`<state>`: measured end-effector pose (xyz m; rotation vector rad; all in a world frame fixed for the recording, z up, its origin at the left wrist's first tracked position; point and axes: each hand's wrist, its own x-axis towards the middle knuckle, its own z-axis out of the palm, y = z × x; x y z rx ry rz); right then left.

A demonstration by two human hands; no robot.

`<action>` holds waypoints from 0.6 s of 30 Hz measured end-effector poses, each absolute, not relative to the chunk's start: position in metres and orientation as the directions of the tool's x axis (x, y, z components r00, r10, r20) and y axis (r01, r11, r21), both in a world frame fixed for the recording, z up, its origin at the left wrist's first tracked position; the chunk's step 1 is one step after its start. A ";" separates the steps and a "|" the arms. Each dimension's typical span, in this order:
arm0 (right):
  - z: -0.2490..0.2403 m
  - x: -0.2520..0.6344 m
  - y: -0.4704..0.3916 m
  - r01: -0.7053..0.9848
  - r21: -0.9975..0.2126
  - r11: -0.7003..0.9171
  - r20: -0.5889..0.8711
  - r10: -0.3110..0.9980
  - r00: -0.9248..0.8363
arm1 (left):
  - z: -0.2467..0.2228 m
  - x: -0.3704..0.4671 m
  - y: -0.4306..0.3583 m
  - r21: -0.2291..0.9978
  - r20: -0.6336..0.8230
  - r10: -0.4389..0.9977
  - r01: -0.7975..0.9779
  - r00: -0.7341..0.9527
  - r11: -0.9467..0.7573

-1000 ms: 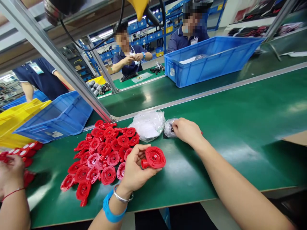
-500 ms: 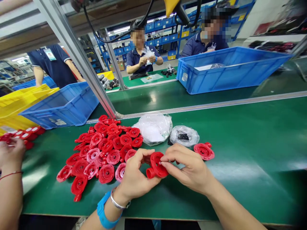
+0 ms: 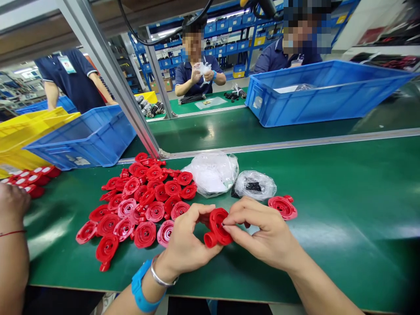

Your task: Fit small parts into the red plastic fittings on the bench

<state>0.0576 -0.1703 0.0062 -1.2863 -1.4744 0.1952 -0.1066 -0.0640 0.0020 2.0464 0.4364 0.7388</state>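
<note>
My left hand [image 3: 190, 245] is wrapped round a round red part [image 3: 219, 226] with a short spout, holding it tilted above the green table [image 3: 328, 245]. The thumb and forefinger of my right hand [image 3: 262, 236] are pinched together at the part's centre; whatever lies between them is too small to name. To the left lies a pile of similar red parts [image 3: 145, 235]. A single red part [image 3: 282, 207] rests beyond my right hand. Behind my hands are a clear bag [image 3: 213, 175] and a smaller bag with black pieces [image 3: 253, 187].
Another person's hand [image 3: 13, 203] is at the left edge beside red parts with white discs [image 3: 37, 177]. Blue bins [image 3: 328, 103] and yellow bins [image 3: 33, 131] stand beyond a metal post [image 3: 114, 87]. Several people are across the table.
The view has shifted slightly. The other person's hand at the left has moved down and left, off the red parts. My hands keep nearly the same hold.
</note>
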 end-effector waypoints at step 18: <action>0.012 0.065 -0.173 0.256 -0.967 0.011 0.076 0.966 0.248 | 0.005 -0.107 -0.065 0.738 0.401 0.447 0.006 0.800 -0.675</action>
